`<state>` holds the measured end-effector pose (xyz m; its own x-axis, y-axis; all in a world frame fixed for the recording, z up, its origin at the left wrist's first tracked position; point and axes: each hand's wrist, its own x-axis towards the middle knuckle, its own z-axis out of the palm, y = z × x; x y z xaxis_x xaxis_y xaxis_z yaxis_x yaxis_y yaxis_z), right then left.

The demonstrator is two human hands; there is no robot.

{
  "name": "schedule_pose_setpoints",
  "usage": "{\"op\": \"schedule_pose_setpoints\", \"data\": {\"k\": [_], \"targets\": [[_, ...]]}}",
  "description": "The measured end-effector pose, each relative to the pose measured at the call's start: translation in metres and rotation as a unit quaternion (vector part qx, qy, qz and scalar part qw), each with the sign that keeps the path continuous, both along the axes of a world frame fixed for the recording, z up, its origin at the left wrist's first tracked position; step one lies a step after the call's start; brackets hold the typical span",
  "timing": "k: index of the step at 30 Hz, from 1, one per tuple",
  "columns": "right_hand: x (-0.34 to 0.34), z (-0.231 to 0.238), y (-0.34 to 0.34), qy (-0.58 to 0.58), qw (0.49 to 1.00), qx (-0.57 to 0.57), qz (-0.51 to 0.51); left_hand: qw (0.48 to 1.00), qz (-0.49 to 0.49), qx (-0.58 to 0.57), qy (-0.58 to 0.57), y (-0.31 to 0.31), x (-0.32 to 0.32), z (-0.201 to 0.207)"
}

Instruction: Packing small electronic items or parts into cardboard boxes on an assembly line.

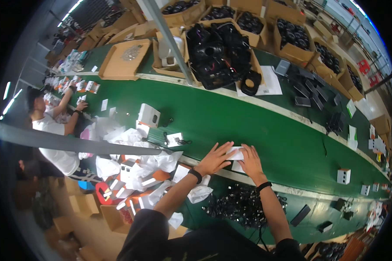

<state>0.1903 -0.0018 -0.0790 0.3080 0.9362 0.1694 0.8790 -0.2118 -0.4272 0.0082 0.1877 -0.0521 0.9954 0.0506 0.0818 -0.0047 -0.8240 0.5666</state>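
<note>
My left hand [216,157] and my right hand [251,162] meet over the green belt near its front edge. Between them is a small white folded sheet [235,154], its left side under my left fingers and its right side gripped by my right fingers and thumb. Part of it is hidden by the hands. Just below lies another white piece [237,167]. A tangled heap of black cables [241,206] sits on the green ledge under my right forearm. To the left, a white box [148,115] stands on the belt beside a white card [175,139] and short black cables.
White wrapping and opened small boxes [128,172] pile up at the left front. A grey metal bar [74,141] crosses there. Another person [52,122] works at the far left. Cartons of black parts [217,52] line the far side. A white box [343,176] rests on the right.
</note>
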Motion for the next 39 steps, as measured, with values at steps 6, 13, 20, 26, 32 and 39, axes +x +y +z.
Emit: {"op": "schedule_pose_setpoints", "data": {"k": [6, 13, 20, 26, 32, 39], "targets": [[0.035, 0.016, -0.021, 0.02, 0.968, -0.012, -0.251, 0.875, 0.472, 0.098, 0.044, 0.098, -0.073, -0.034], [0.017, -0.01, -0.036, -0.045, 0.989, -0.033, -0.139, 0.892, 0.421, 0.106, 0.128, 0.114, -0.089, -0.092], [-0.007, -0.041, -0.04, 0.027, 0.958, -0.252, -0.137, 0.791, 0.603, -0.014, -0.105, 0.119, -0.096, -0.097], [0.008, -0.04, -0.052, -0.013, 0.951, -0.267, -0.157, 0.763, 0.634, 0.097, 0.078, 0.126, -0.112, -0.138], [0.01, -0.02, -0.077, 0.141, 0.96, -0.141, -0.199, 0.781, 0.576, 0.161, 0.181, 0.121, -0.11, -0.134], [-0.032, 0.041, -0.101, 0.226, 0.947, -0.073, -0.216, 0.74, 0.531, -0.4, -0.1, 0.063, -0.108, -0.073]]}}
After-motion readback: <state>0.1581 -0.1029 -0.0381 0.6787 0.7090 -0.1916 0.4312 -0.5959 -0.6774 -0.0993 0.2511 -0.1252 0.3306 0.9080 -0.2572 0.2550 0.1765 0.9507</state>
